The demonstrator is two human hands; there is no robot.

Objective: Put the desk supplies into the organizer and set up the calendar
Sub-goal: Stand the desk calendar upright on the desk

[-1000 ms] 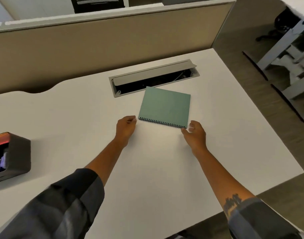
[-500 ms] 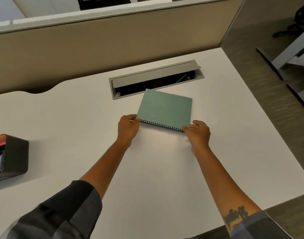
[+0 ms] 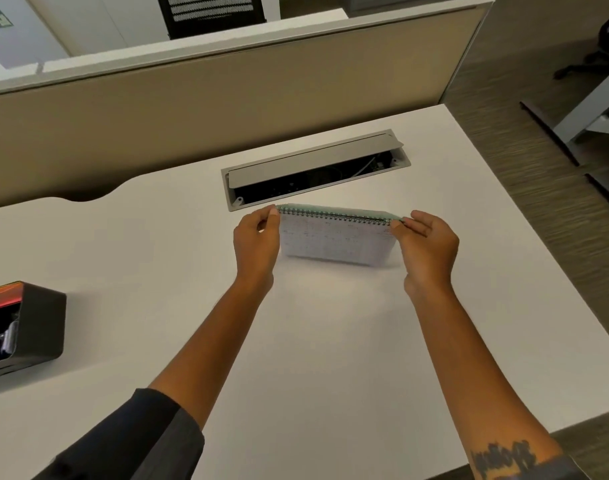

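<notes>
Spanning nearly the whole view, the white tabletop [image 3: 330, 341] carries everything you are working with, and a beige partition [image 3: 227, 109] stands along its far edge. Set into the tabletop near that edge is a grey cable tray [image 3: 317, 168], its lid tipped up so that the dark inside shows. At the far left, partly cut off by the frame, sits the dark organizer [image 3: 36, 327] with supplies inside that are too blurred to name; it is well apart from your hands.

Just in front of the cable tray you hold the calendar [image 3: 334, 240] raised on its lower edge, spiral binding on top, the pale printed grid page facing you and a strip of green cover visible behind the binding. The page is blurred, so the print cannot be read. Your left hand [image 3: 256, 242] pinches the left end of the binding between thumb and fingertips. Your right hand [image 3: 427, 244] pinches the right end the same way, fingers curled over the top corner. Both forearms reach across the tabletop, the left one in a dark sleeve [image 3: 133, 441]
</notes>
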